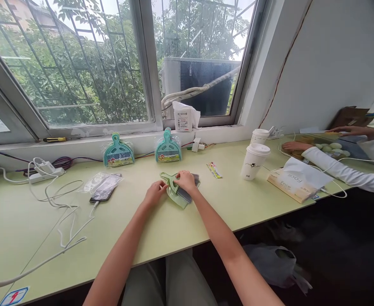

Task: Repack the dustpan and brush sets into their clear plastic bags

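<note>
Filling the upper part of the view, a window [148,63] is backed by green trees [88,80], and beneath it a pale yellow-green table [219,216] is set. Through the right-hand pane, a bulky outdoor unit [206,85] can be seen. At the far right, a co-worker's white sleeves [336,168] are stretched over the table, and nearer, a tissue pack [284,185] is placed close to the front edge.

At the middle of the table, a light green dustpan [178,202] is laid, with a grey-bristled brush [184,195] resting on it. The pan's handle side is touched by the left hand [155,192], its thumb and forefinger brought near each other; whether they are clamped on the pan cannot be made out. The right hand [185,180] is bent over the brush, fingertips lowered onto its green part; a firm grip cannot be confirmed.

Behind them, two wrapped teal bundles are stood by the sill, the left bundle [119,154] and the right bundle [168,151]. To the right, a front cup [253,165] and a rear cup [259,137] are lidded. To the left, a phone [104,191] is partly covered by clear plastic. Between the brush and the cups, a small printed card [214,170] is left flat.
</note>
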`<state>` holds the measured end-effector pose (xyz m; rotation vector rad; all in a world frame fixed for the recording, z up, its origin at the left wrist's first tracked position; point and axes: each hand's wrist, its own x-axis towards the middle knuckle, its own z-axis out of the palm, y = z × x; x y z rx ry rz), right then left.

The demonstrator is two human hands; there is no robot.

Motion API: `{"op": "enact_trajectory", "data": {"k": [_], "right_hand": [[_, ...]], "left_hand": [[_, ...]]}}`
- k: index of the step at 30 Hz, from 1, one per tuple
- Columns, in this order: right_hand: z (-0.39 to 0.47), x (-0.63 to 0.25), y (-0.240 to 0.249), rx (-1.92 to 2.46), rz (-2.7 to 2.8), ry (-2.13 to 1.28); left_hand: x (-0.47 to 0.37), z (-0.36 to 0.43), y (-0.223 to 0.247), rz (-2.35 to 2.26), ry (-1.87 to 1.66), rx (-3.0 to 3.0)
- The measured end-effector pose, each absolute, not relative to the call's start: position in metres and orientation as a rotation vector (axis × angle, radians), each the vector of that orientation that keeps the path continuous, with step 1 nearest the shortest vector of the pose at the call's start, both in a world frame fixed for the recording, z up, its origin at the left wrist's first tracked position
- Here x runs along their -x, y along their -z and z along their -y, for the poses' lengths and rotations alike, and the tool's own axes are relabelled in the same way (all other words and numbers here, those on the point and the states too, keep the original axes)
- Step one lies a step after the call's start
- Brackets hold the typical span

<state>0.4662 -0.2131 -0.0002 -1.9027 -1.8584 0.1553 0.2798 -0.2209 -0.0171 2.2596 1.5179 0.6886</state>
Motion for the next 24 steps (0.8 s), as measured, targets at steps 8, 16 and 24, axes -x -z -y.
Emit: {"op": "enact_trajectory", "data": {"k": [8,16,24], "right_hand": [[0.216,-0.468,-0.008,1.824,2.035,-0.263],[0.221,-0.468,-0.012,1.733,2.15,-0.265],[0.218,-0.463,-0.006,1.738,2.127,-0.318]], "left_hand": [[-0.272,0.222,0.012,-1.444,-0.832,-2.767],[-0.265,0.222,0.012,-1.278,-0.61,-3.07],[-0.266,0.219,0.014,-1.305,-0.399,-3.004]]}}
